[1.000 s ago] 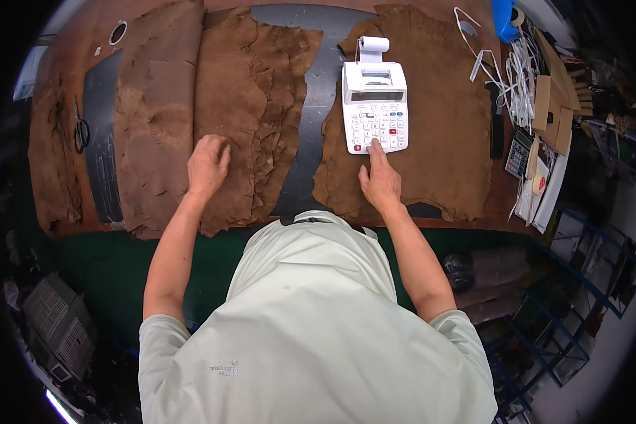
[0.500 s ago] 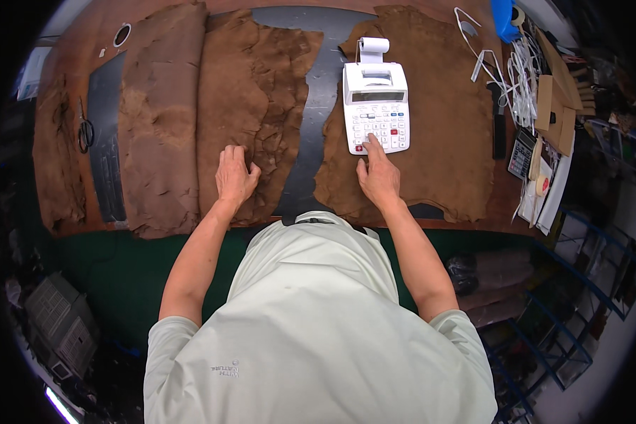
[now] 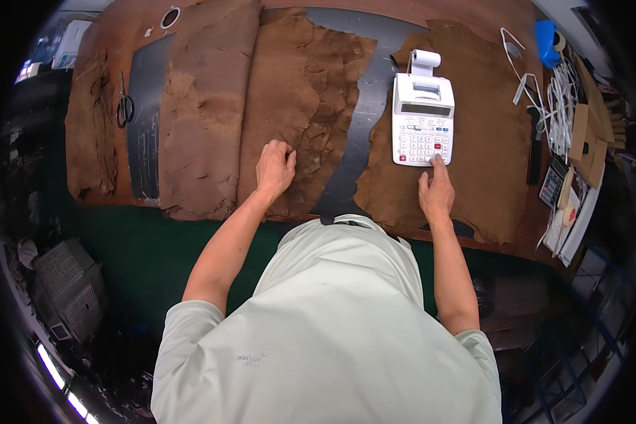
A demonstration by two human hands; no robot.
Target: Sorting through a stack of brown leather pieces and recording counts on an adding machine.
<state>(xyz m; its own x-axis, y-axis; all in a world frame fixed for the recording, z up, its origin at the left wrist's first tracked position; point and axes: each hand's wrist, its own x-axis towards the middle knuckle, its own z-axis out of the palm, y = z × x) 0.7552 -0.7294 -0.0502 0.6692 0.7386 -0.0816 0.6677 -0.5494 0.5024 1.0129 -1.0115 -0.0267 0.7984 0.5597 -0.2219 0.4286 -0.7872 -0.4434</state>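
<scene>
A white printing calculator (image 3: 406,134) with a paper roll (image 3: 427,59) at its top lies on a brown leather hide (image 3: 484,141). My right hand (image 3: 438,194) is at its lower right keys, one finger stretched out and touching them; it holds nothing. To the left, my left hand (image 3: 275,169) rests on another, wrinkled hide (image 3: 290,85). Its fingers are curled in, and no object shows in them. A folded hide (image 3: 205,120) lies left of that hand.
Black-handled scissors (image 3: 124,106) and a narrow leather piece (image 3: 90,134) lie at the far left. Dark mats (image 3: 145,134) show between the hides. At the right are a black-handled tool (image 3: 535,152), a smaller calculator (image 3: 554,182), white cords (image 3: 562,106) and a cardboard box (image 3: 588,145).
The whole view has shifted, so the table sits further right in the picture. On the calculator my right finger has moved from the lower middle keys to the lower right ones. My left hand stays curled.
</scene>
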